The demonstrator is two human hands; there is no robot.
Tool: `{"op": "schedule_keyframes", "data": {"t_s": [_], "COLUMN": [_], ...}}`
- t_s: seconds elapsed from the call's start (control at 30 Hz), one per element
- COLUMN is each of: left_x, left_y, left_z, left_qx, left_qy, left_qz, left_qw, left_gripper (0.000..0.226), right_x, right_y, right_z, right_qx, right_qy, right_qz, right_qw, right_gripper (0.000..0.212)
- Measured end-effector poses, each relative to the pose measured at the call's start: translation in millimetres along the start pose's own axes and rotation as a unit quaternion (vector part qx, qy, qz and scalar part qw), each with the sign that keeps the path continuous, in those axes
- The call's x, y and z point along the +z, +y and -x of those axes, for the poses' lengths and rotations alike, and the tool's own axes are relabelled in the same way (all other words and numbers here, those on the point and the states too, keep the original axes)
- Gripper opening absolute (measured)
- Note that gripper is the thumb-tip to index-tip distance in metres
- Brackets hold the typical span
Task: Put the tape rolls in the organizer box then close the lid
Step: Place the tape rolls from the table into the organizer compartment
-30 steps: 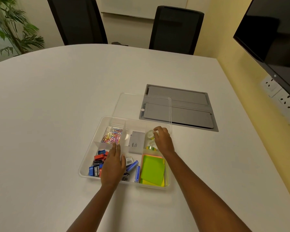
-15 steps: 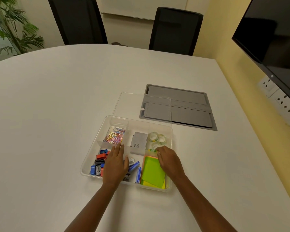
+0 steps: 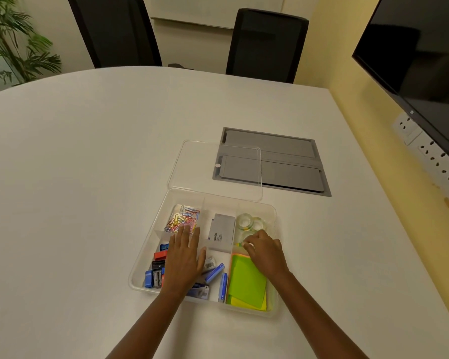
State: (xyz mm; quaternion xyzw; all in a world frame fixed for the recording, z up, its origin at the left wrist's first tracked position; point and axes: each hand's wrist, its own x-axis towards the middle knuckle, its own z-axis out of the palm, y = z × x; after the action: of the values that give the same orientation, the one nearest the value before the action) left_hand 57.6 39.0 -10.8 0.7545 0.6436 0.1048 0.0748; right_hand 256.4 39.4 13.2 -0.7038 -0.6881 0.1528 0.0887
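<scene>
The clear organizer box (image 3: 147, 244) sits open on the white table. Its clear lid (image 3: 200, 164) lies flat just behind it. Two clear tape rolls (image 3: 245, 222) lie in the back right compartment. A third roll (image 3: 241, 238) sits in front of them, partly hidden. My right hand (image 3: 266, 252) hovers over the right side with fingers curled, tips touching that third roll; whether it grips the roll is unclear. My left hand (image 3: 183, 263) lies flat on the box's middle left, fingers spread and holding nothing.
Other compartments hold coloured paper clips (image 3: 183, 218), a grey case (image 3: 222, 233), sharpeners (image 3: 154, 275) and green sticky notes (image 3: 246, 281). A grey cable hatch (image 3: 283, 161) is set in the table behind the lid. Two black chairs (image 3: 266, 45) stand at the far edge, a screen (image 3: 420, 66) hangs at right.
My right hand has drawn back from the far end of the tape compartment to its near end, uncovering the rolls. The left hand stayed put.
</scene>
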Motion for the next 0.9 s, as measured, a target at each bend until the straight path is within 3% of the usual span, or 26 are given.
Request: {"op": "schedule_keyframes", "data": {"t_s": [0.1,0.23,0.33,0.43,0.53,0.7,0.9], "left_x": [8,10,8,9,11,12,9], "left_y": [-6,-5,-3,-3,-3,-4,-1], "left_z": [-2,-3,-3,-3,-4,-4,-3], "left_qx": [0.001,0.002,0.008,0.006,0.002,-0.003,-0.016], "left_qy": [0.015,-0.01,-0.007,-0.017,-0.011,-0.011,-0.035], "left_qz": [-0.005,0.002,-0.001,-0.006,-0.01,-0.026,-0.016], "left_qw": [1.0,1.0,1.0,1.0,1.0,1.0,0.999], "left_gripper": [0.065,0.064,0.063,0.063,0.064,0.066,0.072], "right_x": [-8,-21,-20,-6,-2,-6,-2], "right_y": [3,6,4,2,2,-2,-14], "right_z": [-9,-17,-20,-21,-22,-28,-35], "right_qx": [0.028,0.046,0.05,0.048,0.077,0.106,0.141], "right_qy": [-0.067,-0.03,-0.006,-0.053,-0.065,-0.057,-0.095], "right_qz": [-0.048,-0.15,-0.129,-0.079,-0.107,-0.044,-0.089], "right_qw": [0.996,0.987,0.99,0.994,0.989,0.992,0.981], "right_gripper": [0.028,0.021,0.016,0.013,0.014,0.032,0.041]}}
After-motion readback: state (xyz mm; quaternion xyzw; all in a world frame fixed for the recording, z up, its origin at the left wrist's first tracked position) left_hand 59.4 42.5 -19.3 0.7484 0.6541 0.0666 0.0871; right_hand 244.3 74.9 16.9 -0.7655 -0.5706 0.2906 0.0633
